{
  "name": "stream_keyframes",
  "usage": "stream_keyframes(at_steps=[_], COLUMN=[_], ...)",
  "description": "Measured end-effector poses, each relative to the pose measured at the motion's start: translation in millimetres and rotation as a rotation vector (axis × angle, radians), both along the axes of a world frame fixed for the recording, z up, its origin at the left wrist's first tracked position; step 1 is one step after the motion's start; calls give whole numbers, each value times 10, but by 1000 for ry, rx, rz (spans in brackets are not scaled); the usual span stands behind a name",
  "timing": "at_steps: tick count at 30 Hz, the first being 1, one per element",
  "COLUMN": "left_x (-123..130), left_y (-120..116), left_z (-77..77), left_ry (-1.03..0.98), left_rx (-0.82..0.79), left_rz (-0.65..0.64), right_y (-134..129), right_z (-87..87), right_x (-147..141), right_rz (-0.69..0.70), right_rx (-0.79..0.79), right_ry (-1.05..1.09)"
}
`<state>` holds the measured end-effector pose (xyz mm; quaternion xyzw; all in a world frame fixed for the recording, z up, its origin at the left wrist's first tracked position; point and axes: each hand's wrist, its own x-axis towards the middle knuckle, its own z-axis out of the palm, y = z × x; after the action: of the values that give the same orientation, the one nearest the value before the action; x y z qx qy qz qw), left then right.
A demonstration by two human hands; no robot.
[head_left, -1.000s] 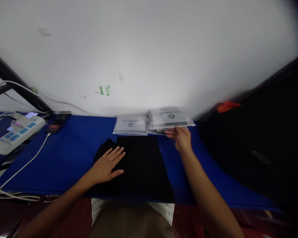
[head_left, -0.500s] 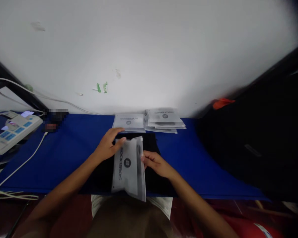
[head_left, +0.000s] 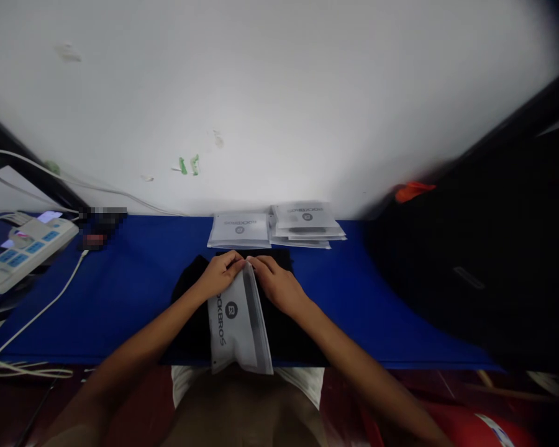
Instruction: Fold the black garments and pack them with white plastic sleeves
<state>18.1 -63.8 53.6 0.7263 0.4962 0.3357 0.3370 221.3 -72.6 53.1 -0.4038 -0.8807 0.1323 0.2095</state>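
Note:
A frosted zip bag point(head_left: 236, 326) with a ROCKBROS print and round logo lies turned sideways, its zip edge to the right and its near end over the table's front edge. My left hand point(head_left: 222, 273) pinches the bag's far top corner, fingers closed. Close against it, my right hand point(head_left: 277, 282) has thumb and fingers closed on the same corner, by the end of the zip strip. Beneath the bag and both hands spreads a black cloth point(head_left: 284, 332), partly covered by them.
Against the wall lie another printed bag point(head_left: 239, 231) and a small stack of such bags point(head_left: 307, 223). A white power strip point(head_left: 30, 251) with cables sits at the left. Large black fabric point(head_left: 447, 267) rises at the right of the blue tabletop point(head_left: 349, 298).
My right hand has moved up from the middle of the zip edge to the bag's far corner. My left hand has shifted right and closed on that corner too.

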Motion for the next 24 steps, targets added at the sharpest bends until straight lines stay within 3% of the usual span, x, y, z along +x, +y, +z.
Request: stream_keyframes(at_steps=[3,7,11,14,19,24], left_x=[4,1,1,-67,-354,-452], left_y=[-16,-36,-33,30,207,243], left_z=[-3,-10,-23,-57,-127,-121], left_ry=[-14,-25,-10,-7,-15,-61], left_rx=[-20,-37,-8,25,52,29], left_rz=[-34,-103,-80,9,220,209], right_y=[65,125,117,-18,-470,-635], right_z=[-4,-16,26,95,133,122], right_x=[-39,-34,-21,-47,-70,23], right_rz=[40,123,219,307,496,524], right_rx=[102,283,419,461,463,448], right_ry=[-145,-170,-209,-228,-160,-27])
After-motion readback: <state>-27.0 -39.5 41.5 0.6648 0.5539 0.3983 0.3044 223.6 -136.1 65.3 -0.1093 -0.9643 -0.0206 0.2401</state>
